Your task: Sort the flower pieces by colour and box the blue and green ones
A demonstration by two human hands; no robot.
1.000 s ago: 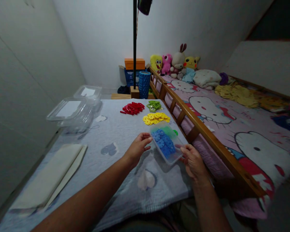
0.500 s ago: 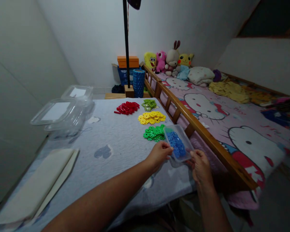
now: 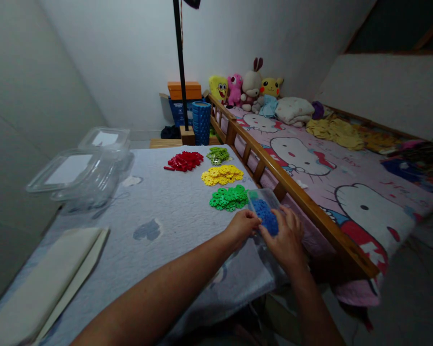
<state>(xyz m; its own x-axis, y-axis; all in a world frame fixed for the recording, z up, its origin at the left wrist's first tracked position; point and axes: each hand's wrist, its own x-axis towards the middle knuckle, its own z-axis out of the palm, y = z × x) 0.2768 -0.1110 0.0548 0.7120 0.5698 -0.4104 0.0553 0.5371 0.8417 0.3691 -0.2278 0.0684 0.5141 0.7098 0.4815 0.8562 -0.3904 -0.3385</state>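
Note:
A clear plastic box (image 3: 262,194) with blue pieces (image 3: 262,211) inside lies at the right edge of the table. My left hand (image 3: 243,228) pinches the box's near left edge with thumb and fingers. Across the near end of the box, my right hand (image 3: 286,236) grips from above, thumb at the left side and fingers at the right. Part of the box is hidden under that hand, and whether a lid covers it is unclear. Touching or very close to the box is a pile of green flower-shaped pieces (image 3: 229,198).
Behind lie yellow pieces (image 3: 222,175), light green pieces (image 3: 217,154) and red pieces (image 3: 184,161). Clear lidded containers (image 3: 90,180) stand at the table's left, with a folded cream cloth (image 3: 54,278) nearer. A wooden bed rail (image 3: 274,168) runs along the right side.
My right hand has moved from the box's right corner to over its near end, covering some blue pieces. My left hand stays at the left edge. The view has shifted slightly.

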